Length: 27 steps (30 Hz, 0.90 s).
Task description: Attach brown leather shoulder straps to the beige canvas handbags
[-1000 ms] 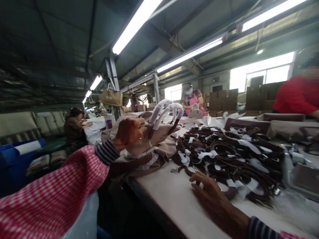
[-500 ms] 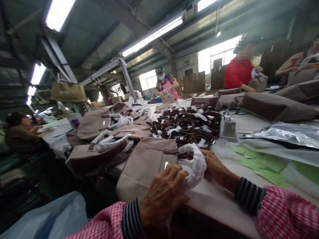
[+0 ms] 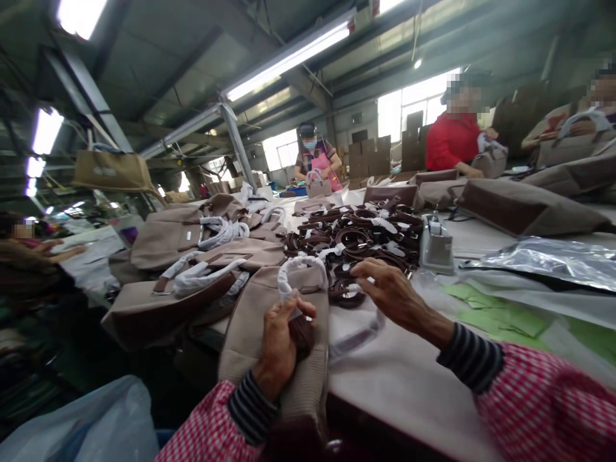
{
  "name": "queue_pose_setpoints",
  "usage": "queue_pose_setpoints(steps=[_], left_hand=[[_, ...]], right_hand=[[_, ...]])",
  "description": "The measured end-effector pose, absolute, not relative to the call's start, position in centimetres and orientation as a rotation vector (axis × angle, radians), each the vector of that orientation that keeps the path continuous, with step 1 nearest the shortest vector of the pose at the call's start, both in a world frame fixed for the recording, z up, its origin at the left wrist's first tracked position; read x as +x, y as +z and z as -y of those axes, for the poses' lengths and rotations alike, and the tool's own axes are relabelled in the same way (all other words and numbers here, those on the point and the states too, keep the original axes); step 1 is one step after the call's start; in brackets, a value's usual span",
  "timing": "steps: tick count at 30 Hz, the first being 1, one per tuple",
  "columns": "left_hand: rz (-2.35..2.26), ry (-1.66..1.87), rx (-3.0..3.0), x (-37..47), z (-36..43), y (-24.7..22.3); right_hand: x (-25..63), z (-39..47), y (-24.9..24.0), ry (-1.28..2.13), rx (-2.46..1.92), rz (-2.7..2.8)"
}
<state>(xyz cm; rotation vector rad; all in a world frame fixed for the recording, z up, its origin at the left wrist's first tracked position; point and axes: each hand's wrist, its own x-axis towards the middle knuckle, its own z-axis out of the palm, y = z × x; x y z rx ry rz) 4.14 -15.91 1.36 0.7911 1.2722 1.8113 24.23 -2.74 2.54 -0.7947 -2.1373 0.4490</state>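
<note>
A taupe handbag (image 3: 262, 308) with fine ribbed fabric lies in front of me at the table's edge. My left hand (image 3: 282, 340) is closed around the base of its handle (image 3: 304, 263), which is wrapped in white and arches up over the bag. A second wrapped handle (image 3: 359, 339) lies to the bag's right on the table. My right hand (image 3: 392, 295) hovers at the near side of a pile of dark brown straps (image 3: 356, 237). Its fingers are bent and apart, with nothing visible in them; whether the tips touch a strap I cannot tell.
More handbags (image 3: 158, 298) with wrapped handles are heaped on the left. A grey metal device (image 3: 437, 245) stands right of the straps, near green sheets (image 3: 500, 314) and clear plastic (image 3: 543, 253). Co-workers, one in a red top (image 3: 452, 141), handle bags across the table.
My left hand has turned and taken hold of the handle, which now stands over the bag. My right hand has left the handle and moved up towards the straps. The view has shifted slightly.
</note>
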Motion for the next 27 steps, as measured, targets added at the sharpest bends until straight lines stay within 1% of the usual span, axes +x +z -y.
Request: queue_pose_setpoints(steps=[3,5,8,10,11,12,14,15,16,17,18,19,21,27], left_hand=[[-1.157,1.786,0.727,4.9,15.5,0.3],[-1.220,1.773,0.829,4.8,15.6,0.0],[-1.617,1.781,1.174,3.4,16.0,0.7],[-1.964,1.750,1.688,1.8,16.4,1.8],[-2.082,1.629,2.047,1.0,16.5,2.6],[-2.122,1.395,2.434,0.3,16.5,3.4],[-1.941,0.700,3.033,-1.0,16.1,5.1],[-1.789,0.365,3.166,-1.5,15.6,5.9],[-1.654,0.101,3.194,-1.9,14.9,6.6],[-1.558,-0.084,3.155,-2.1,14.0,7.1],[-1.505,-0.197,3.090,-2.3,13.0,7.4],[-1.487,-0.262,3.020,-2.3,12.0,7.7],[-1.551,-0.276,2.916,-1.9,10.0,7.7],[-2.058,0.028,2.674,0.0,6.0,5.2]], right_hand=[[19.3,0.7,3.1,0.453,-0.946,2.289],[16.2,-0.9,2.3,0.475,-1.032,2.274],[13.1,-2.4,0.0,0.509,-1.125,2.223],[12.3,-2.6,-1.5,0.517,-1.139,2.209],[12.2,-2.6,-2.1,0.517,-1.132,2.211],[12.1,-2.6,-2.6,0.518,-1.121,2.216],[12.2,-2.5,-3.1,0.521,-1.094,2.231],[12.2,-2.5,-3.2,0.522,-1.084,2.237],[12.3,-2.6,-3.2,0.523,-1.078,2.241],[12.3,-2.6,-3.2,0.523,-1.074,2.243],[12.2,-2.6,-3.1,0.523,-1.073,2.241],[12.2,-2.6,-3.0,0.522,-1.074,2.237],[12.2,-2.5,-2.9,0.515,-1.086,2.225],[12.3,-1.4,-2.4,0.462,-1.170,2.202]])
